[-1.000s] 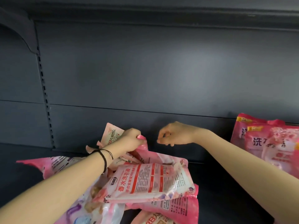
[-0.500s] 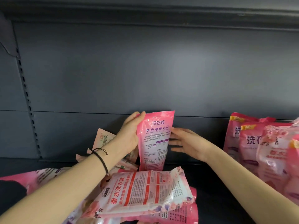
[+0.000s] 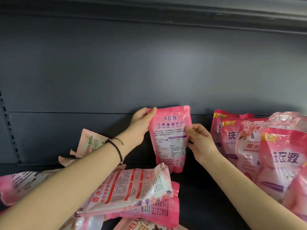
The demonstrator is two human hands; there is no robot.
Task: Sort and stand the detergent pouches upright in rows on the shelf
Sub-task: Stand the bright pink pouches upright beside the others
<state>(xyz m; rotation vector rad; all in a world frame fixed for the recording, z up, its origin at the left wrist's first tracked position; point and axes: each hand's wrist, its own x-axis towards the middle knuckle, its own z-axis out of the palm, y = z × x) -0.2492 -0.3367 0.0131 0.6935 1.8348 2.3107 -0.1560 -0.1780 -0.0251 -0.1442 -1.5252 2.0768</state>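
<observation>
- Between your two hands, the pink detergent pouch point(image 3: 170, 140) stands upright with its printed back panel facing you, close to the shelf's rear wall.
- Your left hand point(image 3: 141, 125) grips its upper left edge, with the thumb lying across the top corner.
- Your right hand point(image 3: 199, 140) pinches the right edge at about mid height. The hands are apart, with the pouch spanning the gap.
- Its bottom edge sits low by the shelf floor point(image 3: 199, 205). You cannot tell whether it touches.
- Just in front, a white-and-red pouch point(image 3: 129, 188) lies flat. Its raised corner overlaps the held pouch's lower left.
- Under that flat one lies a pink pouch point(image 3: 159, 211), also on its side.
- Behind your left forearm, a pale peach pouch point(image 3: 90, 141) leans tilted toward the rear wall.
- At the far left another pink pouch point(image 3: 20, 185) lies flat, partly hidden by your arm.
- To your right, a row of upright pink pouches point(image 3: 249, 138) stands front to back, near your right wrist.
- A black cord bracelet point(image 3: 116, 148) circles your left wrist.
- Behind everything is the dark grey back panel point(image 3: 149, 72), with a slotted upright point(image 3: 10, 130) at the left edge.
- Overhead runs the front lip of the upper shelf point(image 3: 166, 10).
</observation>
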